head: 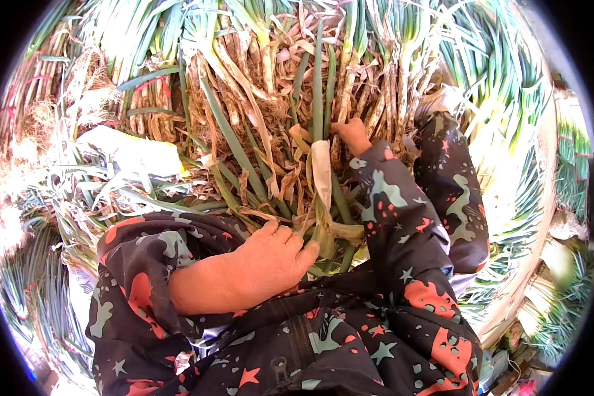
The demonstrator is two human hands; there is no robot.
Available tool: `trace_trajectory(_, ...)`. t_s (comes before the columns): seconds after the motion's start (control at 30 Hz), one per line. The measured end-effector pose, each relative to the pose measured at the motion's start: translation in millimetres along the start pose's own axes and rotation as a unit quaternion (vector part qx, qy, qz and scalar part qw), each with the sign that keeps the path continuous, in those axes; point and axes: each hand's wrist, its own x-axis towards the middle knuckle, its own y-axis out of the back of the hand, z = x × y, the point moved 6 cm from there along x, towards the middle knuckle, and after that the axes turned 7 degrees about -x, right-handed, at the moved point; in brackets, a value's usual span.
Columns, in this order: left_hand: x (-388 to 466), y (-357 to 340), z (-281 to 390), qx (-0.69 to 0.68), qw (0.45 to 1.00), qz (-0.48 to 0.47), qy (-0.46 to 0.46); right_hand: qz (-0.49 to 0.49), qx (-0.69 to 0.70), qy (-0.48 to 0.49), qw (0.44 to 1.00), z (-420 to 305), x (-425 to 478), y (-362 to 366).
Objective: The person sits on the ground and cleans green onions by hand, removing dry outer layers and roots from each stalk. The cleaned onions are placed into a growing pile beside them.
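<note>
My left hand (pixel 265 255) is low in the middle, back up, with its fingers curled under and its thumb to the right. Its fingertips are beside withered yellow leaves (pixel 324 237); whether they grip any is hidden. Farther up, my right hand (pixel 352 134) is at the right edge of an upright green onion leaf (pixel 318 84). Most of its fingers are out of sight, so its hold is unclear. A pale, dry sheath (pixel 321 168) stands between the hands. Long green onion leaves (pixel 235 143) slant down to the left of it.
Bundled green onions (pixel 401 59) with brown, dry outer skins surround me at the front. Roots and dry husks (pixel 287 183) litter the middle. A white and yellow plastic bag (pixel 133 151) lies left. My patterned trouser leg (pixel 450 193) is at the right, beside more green onions (pixel 515 99).
</note>
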Motion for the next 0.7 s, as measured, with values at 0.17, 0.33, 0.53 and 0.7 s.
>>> trace_trajectory(0.17,-3.8,-0.2,-6.1,-0.029,0.999,0.008,0.024,-0.192,0.385,0.07,0.9,-105.7,-124.2,65.5)
trace_trajectory(0.33,17.4,16.0,-38.2,-0.2,0.972,0.041,0.114,-0.163,0.553,-0.192,0.794,-20.6,-170.7,-7.4)
trace_trajectory(0.53,66.0,-18.9,-105.5,-0.669,0.688,0.111,0.26,-0.278,0.608,-0.191,0.719,-110.3,-325.3,105.9)
trace_trajectory(0.7,131.6,-4.8,-102.1,-0.741,0.609,0.212,0.188,-0.122,0.058,0.357,0.924,-81.8,-391.3,116.1)
